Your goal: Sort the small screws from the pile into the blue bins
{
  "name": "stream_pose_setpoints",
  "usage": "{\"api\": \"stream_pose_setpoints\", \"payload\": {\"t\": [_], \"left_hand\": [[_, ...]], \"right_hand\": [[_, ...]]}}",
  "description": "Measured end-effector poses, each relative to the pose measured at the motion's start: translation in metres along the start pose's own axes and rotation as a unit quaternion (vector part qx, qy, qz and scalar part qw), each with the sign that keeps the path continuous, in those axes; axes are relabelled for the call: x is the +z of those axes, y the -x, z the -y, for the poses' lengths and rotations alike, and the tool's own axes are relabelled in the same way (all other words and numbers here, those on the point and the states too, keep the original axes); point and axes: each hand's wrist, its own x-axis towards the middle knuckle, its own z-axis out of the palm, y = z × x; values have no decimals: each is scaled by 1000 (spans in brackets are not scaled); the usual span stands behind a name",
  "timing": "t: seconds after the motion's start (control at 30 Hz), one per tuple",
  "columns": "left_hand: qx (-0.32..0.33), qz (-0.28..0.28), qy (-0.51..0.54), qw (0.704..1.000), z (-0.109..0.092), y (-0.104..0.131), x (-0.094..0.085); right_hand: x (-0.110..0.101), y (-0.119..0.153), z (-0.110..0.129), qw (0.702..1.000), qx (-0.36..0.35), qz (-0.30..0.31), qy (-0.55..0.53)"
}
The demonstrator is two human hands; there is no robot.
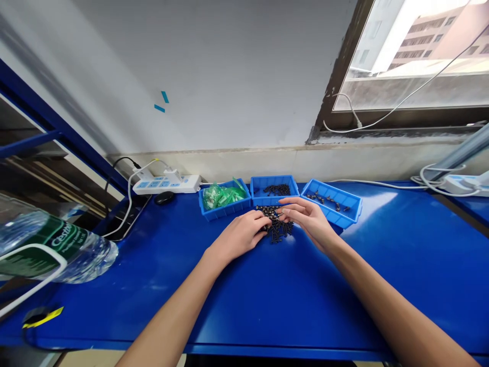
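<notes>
A loose pile of small dark screws [278, 232] lies on the blue table, in front of the middle tray. My left hand [244, 232] is at the pile's left side, its fingers bent down among the screws; what its fingertips grip is hidden. Over the right side of the pile is my right hand [307, 219], index finger stretched out and the other fingertips drawn together. Anything between them is too small to name. Behind the pile, the middle blue tray [274, 179] contains dark screws. The right blue tray [351, 214] has several small brownish pieces in it.
The left blue tray [225, 210] holds green and clear plastic bags [225, 195]. A white power strip [187, 184] and a black computer mouse [164, 198] are farther left. A large water bottle [80, 250] lies at the left edge. Cables run along the wall.
</notes>
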Motion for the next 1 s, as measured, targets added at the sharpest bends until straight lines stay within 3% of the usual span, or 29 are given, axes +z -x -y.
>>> {"api": "stream_pose_setpoints", "payload": {"t": [0.3, 0.53, 0.63, 0.77, 0.9, 1.0], "left_hand": [[-7, -16, -17, 1000, -1, -1, 5], [-35, -86, 125, 988, 1, -2, 3], [-56, -143, 217, 964, -4, -4, 2], [-105, -202, 356, 906, -10, -6, 0], [-141, -193, 452, 859, -11, -6, -2], [-161, -183, 481, 842, -11, -6, -2]], "right_hand": [[-2, -2, -5, 1000, -6, -1, 9], [-1, -2, -3, 999, -18, -8, 44], [0, 0, 4, 997, -19, 2, 72], [4, 4, 14, 995, 0, 53, 85], [7, 7, 16, 995, 28, 88, 47], [8, 8, 16, 995, 36, 87, 22]]}}
